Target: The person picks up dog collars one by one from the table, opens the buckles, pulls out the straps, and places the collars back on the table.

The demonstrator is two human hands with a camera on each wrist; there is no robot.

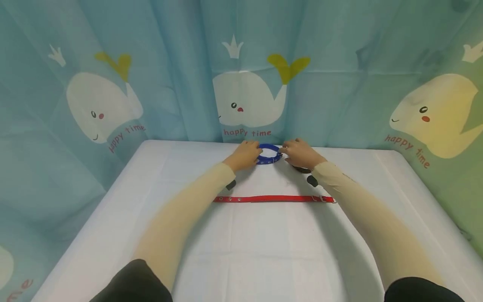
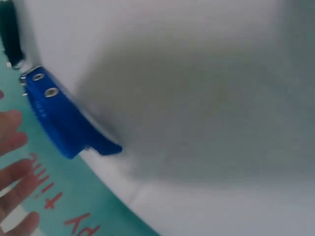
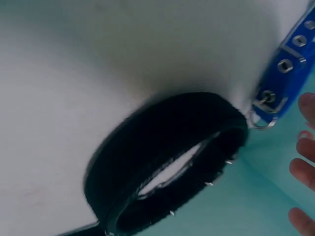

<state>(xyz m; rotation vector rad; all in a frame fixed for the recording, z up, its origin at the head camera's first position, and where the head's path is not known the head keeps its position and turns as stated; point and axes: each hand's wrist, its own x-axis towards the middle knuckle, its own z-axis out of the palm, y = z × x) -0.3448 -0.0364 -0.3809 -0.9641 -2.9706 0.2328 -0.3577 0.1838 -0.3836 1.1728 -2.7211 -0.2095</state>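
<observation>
A blue collar with metal eyelets and a buckle (image 1: 268,161) stands as a closed loop near the table's far edge. My left hand (image 1: 244,156) is at its left side; in the left wrist view, its spread fingers (image 2: 17,172) show apart from the blue strap (image 2: 66,115). At the buckle side hovers my right hand (image 1: 301,153), its loosely bent fingers (image 3: 304,169) apart from the collar in the right wrist view. A black looped collar (image 3: 162,128) stands beside the blue one, mostly hidden by my right hand in the head view.
A red collar (image 1: 279,198) lies stretched out across the table nearer to me, its buckle at the right. The white table (image 1: 264,251) ends at a blue curtain (image 1: 181,84) printed with whales. Small dark pieces show under both wrists.
</observation>
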